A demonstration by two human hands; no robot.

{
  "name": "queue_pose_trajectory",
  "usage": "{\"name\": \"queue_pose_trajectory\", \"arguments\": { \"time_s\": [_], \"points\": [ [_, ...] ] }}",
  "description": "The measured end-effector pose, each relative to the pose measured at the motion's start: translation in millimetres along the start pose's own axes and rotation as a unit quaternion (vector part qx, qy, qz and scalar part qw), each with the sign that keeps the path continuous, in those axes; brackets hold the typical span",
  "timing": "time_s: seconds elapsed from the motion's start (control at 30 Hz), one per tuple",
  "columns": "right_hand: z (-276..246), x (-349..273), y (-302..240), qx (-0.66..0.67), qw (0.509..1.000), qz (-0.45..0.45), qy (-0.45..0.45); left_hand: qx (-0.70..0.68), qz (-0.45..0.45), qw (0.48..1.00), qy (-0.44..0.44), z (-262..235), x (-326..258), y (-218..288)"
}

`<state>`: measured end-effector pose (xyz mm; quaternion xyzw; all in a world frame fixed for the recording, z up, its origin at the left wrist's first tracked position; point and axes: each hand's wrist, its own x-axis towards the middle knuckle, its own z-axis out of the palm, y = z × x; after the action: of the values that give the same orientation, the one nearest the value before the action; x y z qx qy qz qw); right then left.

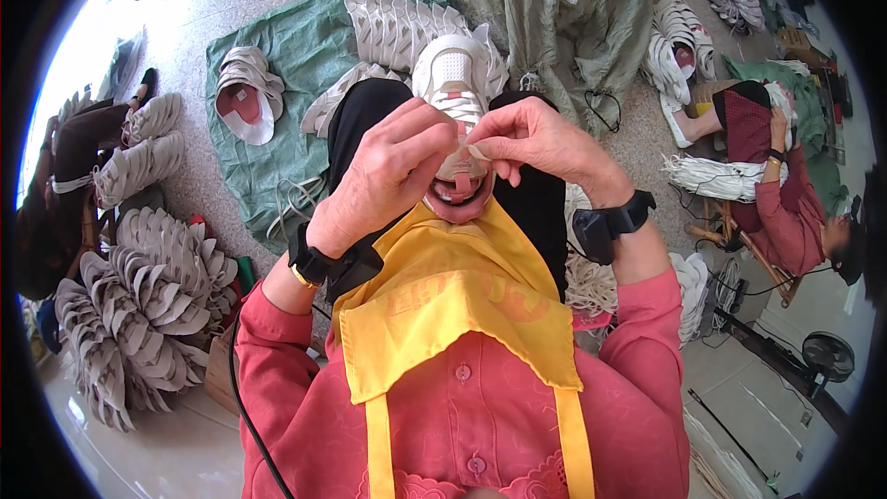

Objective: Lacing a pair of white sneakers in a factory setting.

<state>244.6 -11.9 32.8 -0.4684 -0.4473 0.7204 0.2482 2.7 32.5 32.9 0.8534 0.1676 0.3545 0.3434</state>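
A white and beige shoe upper (453, 69) with a pinkish-red lining is held between my knees, its toe pointing away from me. White shoelace (465, 109) crosses its front in rows. Above the shoe's opening, my left hand (393, 166) is closed in a pinch on the lace. My right hand (545, 146) meets it from the other side, thumb and forefinger pinching a pale flat piece of the same lace. The fingertips of both hands nearly touch, and they hide part of the lace and the tongue.
Overlapping uppers (397, 28) lie on a green sheet (286, 37), with a single upper (249, 97) at its left. A large pile of grey uppers (148, 305) stands at left. White laces (716, 177) and a seated co-worker (785, 208) are at right, a small fan (827, 358) nearer.
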Motion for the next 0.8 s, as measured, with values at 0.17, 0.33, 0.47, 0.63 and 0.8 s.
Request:
{"name": "queue_pose_trajectory", "arguments": {
  "time_s": [0.17, 0.33, 0.47, 0.63, 0.8],
  "points": [
    [-3, 1, 7, 0.028, 1.000, -0.004, -0.002, -0.002, 0.000, 1.000, 0.000, 1, -3, -3],
    [-4, -3, 9, 0.001, 0.999, -0.005, 0.037, 0.000, -0.034, 0.999, -0.007, 5, -10, -8],
    [7, -4, 10, -0.092, 0.984, -0.038, 0.145, 0.005, -0.062, 0.998, -0.006, 9, -13, -10],
    [16, -2, 14, -0.303, 0.907, -0.118, 0.266, 0.030, -0.083, 0.996, 0.003, 14, -17, -19],
    [24, -3, 11, -0.353, 0.877, -0.144, 0.294, 0.047, -0.093, 0.994, 0.014, 18, -17, -19]
  ]
}}
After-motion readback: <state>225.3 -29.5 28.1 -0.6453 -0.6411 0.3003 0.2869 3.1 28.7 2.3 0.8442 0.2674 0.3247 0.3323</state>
